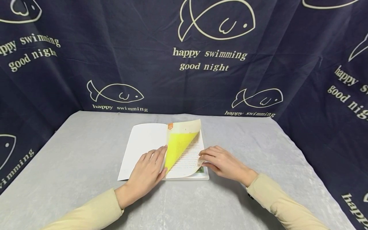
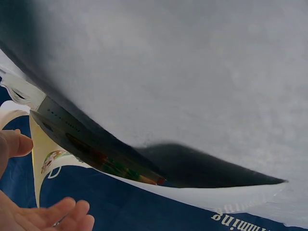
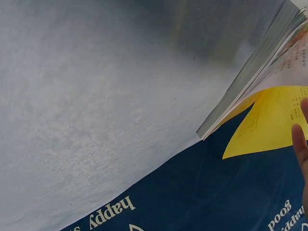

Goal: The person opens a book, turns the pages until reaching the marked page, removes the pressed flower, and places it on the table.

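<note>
An open book (image 1: 145, 140) lies on the table with a blank white page on its left side. A yellow leaf (image 1: 177, 145) stands curled near the spine, its lower corner at my left hand (image 1: 148, 169). That hand's fingers stretch over the inner part of the white page, and its thumb lies against the yellow leaf's bottom. At the book's right edge, my right hand (image 1: 219, 161) pinches the lifted edge of a printed page (image 1: 187, 159) between thumb and fingers. In the right wrist view, the yellow leaf (image 3: 269, 122) bends away from the thick page block (image 3: 250, 77).
A grey cloth covers the table (image 1: 86, 153). Behind it and at both sides hangs a dark blue curtain (image 1: 161, 86) with white fish outlines and lettering. A coloured picture on the book's cover (image 2: 115, 166) shows from below in the left wrist view.
</note>
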Tool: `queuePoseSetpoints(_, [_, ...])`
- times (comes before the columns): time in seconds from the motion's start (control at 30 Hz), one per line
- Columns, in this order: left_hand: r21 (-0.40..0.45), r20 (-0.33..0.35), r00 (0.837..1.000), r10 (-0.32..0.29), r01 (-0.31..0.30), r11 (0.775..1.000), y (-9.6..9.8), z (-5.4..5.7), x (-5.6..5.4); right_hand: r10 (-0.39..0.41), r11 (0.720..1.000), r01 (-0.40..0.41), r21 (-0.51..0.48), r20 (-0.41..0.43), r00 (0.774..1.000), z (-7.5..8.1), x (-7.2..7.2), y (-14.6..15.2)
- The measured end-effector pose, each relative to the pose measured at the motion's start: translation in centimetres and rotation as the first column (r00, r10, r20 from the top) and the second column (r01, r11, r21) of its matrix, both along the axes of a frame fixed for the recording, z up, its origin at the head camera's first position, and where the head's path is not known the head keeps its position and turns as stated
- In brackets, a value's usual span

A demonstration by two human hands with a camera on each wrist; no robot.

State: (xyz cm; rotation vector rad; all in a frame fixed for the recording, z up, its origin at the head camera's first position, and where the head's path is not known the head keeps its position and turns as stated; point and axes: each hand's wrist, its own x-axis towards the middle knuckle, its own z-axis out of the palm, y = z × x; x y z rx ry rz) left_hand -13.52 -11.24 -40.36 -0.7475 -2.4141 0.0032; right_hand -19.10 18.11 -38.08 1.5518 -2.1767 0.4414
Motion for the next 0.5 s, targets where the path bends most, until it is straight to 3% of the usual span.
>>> queuePoseSetpoints(0.5, [0.033,-0.004,1.000,0.015,-0.015,0.999,-0.11,0.25,-0.07,-0.033,0.996,0.032,0.081,0.022,0.999,-0.50,0.26,-0.02])
